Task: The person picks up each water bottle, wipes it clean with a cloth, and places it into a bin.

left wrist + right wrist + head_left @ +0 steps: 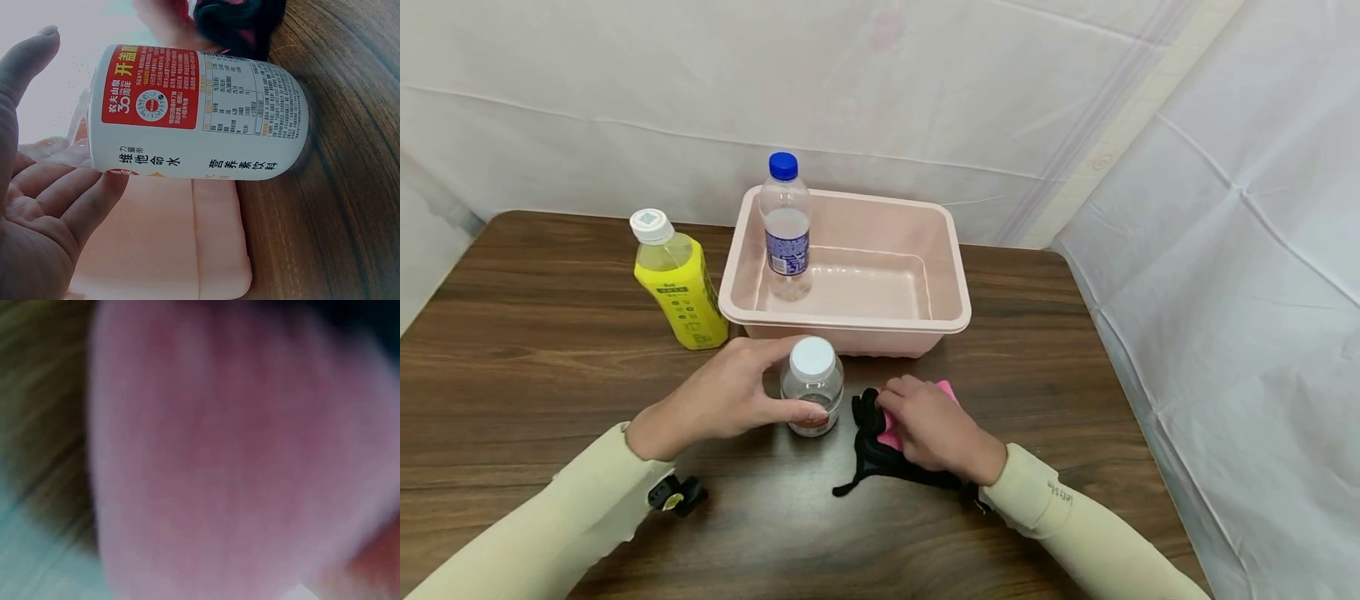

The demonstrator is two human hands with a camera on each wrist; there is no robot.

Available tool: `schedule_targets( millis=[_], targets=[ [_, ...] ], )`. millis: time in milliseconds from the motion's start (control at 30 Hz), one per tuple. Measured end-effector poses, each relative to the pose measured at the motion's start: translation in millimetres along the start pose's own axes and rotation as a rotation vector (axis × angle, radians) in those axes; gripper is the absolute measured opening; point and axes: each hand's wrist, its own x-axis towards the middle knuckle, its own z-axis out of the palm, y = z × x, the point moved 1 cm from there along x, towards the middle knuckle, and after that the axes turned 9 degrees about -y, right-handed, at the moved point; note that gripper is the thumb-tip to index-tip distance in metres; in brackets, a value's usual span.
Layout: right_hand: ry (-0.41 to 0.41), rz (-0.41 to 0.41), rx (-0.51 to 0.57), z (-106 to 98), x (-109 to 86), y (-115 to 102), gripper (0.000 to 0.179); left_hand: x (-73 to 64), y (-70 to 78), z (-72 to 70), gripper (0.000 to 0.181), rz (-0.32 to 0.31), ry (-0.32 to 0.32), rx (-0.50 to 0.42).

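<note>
My left hand (730, 387) holds a clear drink bottle (812, 392) with a white cap, the thumb across its front and the fingers behind. The bottle is upright, its base close over the table. In the left wrist view its white and red label (187, 119) shows, with the fingers (81, 206) along one side. My right hand (928, 425) bends its fingers onto a soft black and pink item (880, 454) with a thin cord end, lying on the table. Pink material (237, 456) fills the blurred right wrist view; the item's kind is unclear.
Behind the hands stands a pale pink plastic bin (895, 333). A clear bottle with a blue cap (786, 242) is upright inside its left end. Left of the bin stands a yellow-labelled bottle (685, 296). White sheeting (850, 92) closes off the back and right of the wooden table (550, 358).
</note>
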Motion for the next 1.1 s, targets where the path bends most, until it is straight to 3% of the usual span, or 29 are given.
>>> schedule_targets(
  millis=[133, 300, 667, 867, 1100],
  targets=[
    [0.098, 0.005, 0.251, -8, 0.5, 3, 0.022, -0.4, -1.0, 0.2, 0.055, 0.008, 0.006, -0.007],
    [0.246, -0.016, 0.459, -21, 0.7, 1, 0.027, -0.7, -2.3, 0.8, 0.053, 0.023, 0.010, -0.007],
    [0.582, -0.115, 0.690, -51, 0.1, -7, 0.027, -0.7, -2.0, 1.5, 0.057, 0.041, 0.023, 0.016],
    [0.601, -0.179, 0.668, -55, 13.8, -18, 0.031, -2.1, -2.1, -0.9, 0.058, -0.001, -0.005, 0.008],
    [0.434, -0.123, 0.420, -57, 21.7, -26, 0.050, -1.6, -2.4, 1.1, 0.062, 0.002, -0.006, -0.017]
  ],
)
